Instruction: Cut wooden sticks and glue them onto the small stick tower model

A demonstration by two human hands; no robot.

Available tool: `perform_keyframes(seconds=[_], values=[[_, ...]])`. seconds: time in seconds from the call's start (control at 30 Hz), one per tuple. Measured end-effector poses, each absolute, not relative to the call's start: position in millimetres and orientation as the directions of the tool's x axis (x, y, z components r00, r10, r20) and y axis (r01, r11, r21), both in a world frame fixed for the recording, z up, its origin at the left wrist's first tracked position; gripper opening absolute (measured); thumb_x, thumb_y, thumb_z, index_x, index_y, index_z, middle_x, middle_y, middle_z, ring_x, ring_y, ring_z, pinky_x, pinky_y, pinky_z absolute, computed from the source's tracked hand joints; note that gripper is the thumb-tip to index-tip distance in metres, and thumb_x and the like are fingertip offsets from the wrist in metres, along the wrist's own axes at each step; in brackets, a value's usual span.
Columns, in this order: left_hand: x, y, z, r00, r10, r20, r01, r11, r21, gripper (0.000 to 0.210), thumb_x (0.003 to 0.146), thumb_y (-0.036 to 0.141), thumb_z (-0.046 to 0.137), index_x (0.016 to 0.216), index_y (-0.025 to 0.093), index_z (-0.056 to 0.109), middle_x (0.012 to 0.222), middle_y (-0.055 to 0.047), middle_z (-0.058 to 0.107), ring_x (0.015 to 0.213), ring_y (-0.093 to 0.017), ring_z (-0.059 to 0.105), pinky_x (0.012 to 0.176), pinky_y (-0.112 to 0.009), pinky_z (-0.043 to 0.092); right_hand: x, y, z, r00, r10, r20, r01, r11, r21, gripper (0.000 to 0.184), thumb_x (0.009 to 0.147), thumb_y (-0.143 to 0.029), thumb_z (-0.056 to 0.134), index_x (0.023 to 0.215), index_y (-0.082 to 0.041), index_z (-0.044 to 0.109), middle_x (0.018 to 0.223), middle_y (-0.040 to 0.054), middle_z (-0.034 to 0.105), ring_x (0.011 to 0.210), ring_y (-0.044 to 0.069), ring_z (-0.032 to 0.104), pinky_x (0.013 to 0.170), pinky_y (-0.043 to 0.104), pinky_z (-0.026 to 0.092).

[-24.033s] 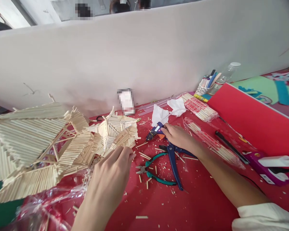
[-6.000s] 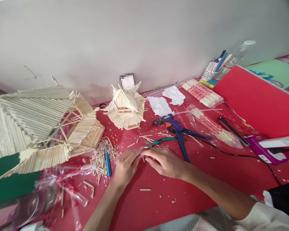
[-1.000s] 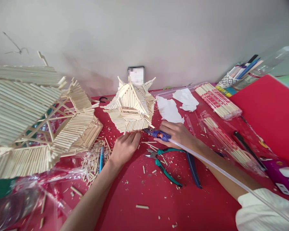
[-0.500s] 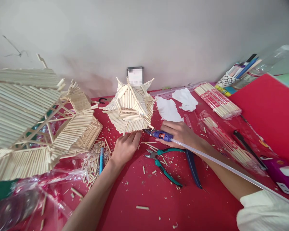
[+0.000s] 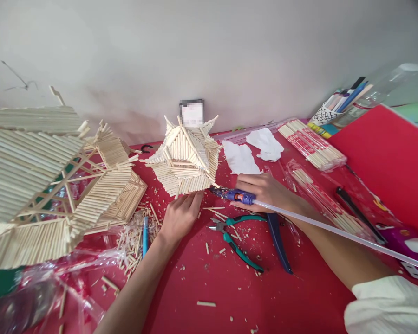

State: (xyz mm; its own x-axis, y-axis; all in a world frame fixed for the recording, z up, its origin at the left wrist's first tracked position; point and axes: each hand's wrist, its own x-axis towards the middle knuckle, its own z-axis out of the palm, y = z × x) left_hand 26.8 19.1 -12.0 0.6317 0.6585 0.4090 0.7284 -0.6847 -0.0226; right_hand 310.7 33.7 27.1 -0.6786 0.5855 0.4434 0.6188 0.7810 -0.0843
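Observation:
A small pavilion-like model (image 5: 185, 144) built from thin wooden sticks stands near the wall, its pointed roof corners turned up. My left hand (image 5: 181, 215) is at its front lower edge, fingers bent together against the sticks; the fingertips are hidden beneath the rim. In my right hand (image 5: 259, 186) is a blue hot glue gun (image 5: 243, 196), its dark nozzle pointing left, close to the model's front right corner. A long translucent glue stick (image 5: 320, 227) runs out of its back over my forearm. Green-handled cutting pliers (image 5: 226, 226) lie spread just below the gun.
A larger stick structure (image 5: 31, 157) fills the left. Near it lie stick scraps (image 5: 135, 243), a blue pen-like tool (image 5: 145, 236) and plastic wrap (image 5: 73, 273). White tissues (image 5: 240, 157), packed chopsticks (image 5: 311, 144), a pen cup (image 5: 325, 113) and a red board (image 5: 383, 162) are to the right.
My right hand and the glue gun have shifted slightly right, the nozzle drawing a little away from my left hand. My left hand stays at the model's edge. The whole view has shifted slightly.

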Motion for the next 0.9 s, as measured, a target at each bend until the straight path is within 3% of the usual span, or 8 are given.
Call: perform_keyframes(seconds=[0.17,0.33,0.5,0.7,0.9], values=[[28.1,19.7,-11.3,0.589,0.719,0.37,0.767,-0.641,0.024,0.031,0.096,0.006,0.048,0.12,0.018,0.064,0.097,-0.008,0.079,0.081,-0.019,0.074,0.068,-0.025,0.052,313.2,34.4,25.5,-0.668,0.586,0.459,0.61,0.784,-0.114,0.035,0.099,-0.046,0.056,0.081,-0.017,0.063,0.078,0.0039,0.062,0.062,0.013,0.054,0.054,0.026,0.037],[28.8,20.1,-11.3,0.555,0.728,0.402,0.79,-0.612,0.017,0.031,0.098,0.012,0.049,0.122,0.021,0.066,0.083,-0.004,0.077,0.071,-0.017,0.072,0.059,-0.024,0.044,311.8,34.2,16.6,-0.62,0.624,0.475,0.602,0.767,-0.223,0.037,0.101,-0.048,0.054,0.082,-0.017,0.063,0.078,0.0039,0.061,0.064,0.013,0.053,0.057,0.027,0.038],[32.1,20.8,-6.9,0.482,0.767,0.424,0.833,-0.551,0.05,0.023,0.102,0.024,0.05,0.105,0.021,0.073,0.066,-0.002,0.072,0.057,-0.015,0.066,0.052,-0.025,0.035,308.3,33.7,14.7,-0.609,0.633,0.478,0.603,0.761,-0.239,0.035,0.1,-0.047,0.056,0.085,-0.017,0.065,0.081,0.0045,0.063,0.066,0.014,0.055,0.058,0.026,0.038],[38.4,20.7,-3.8,0.387,0.886,0.255,0.912,-0.409,0.035,0.037,0.105,0.036,0.043,0.1,0.022,0.076,0.058,-0.004,0.068,0.054,-0.018,0.065,0.049,-0.027,0.031,304.4,32.8,13.1,-0.599,0.632,0.491,0.609,0.758,-0.233,0.037,0.101,-0.048,0.054,0.084,-0.017,0.065,0.08,0.0046,0.064,0.066,0.014,0.056,0.057,0.027,0.04],[46.3,20.4,3.0,0.271,0.962,0.04,0.961,-0.273,0.04,0.046,0.105,0.043,0.037,0.096,0.022,0.078,0.068,-0.009,0.073,0.062,-0.022,0.07,0.052,-0.027,0.034,301.6,32.3,11.3,-0.591,0.637,0.495,0.616,0.752,-0.233,0.035,0.1,-0.045,0.056,0.083,-0.017,0.065,0.079,0.0045,0.063,0.066,0.014,0.056,0.056,0.027,0.04]])
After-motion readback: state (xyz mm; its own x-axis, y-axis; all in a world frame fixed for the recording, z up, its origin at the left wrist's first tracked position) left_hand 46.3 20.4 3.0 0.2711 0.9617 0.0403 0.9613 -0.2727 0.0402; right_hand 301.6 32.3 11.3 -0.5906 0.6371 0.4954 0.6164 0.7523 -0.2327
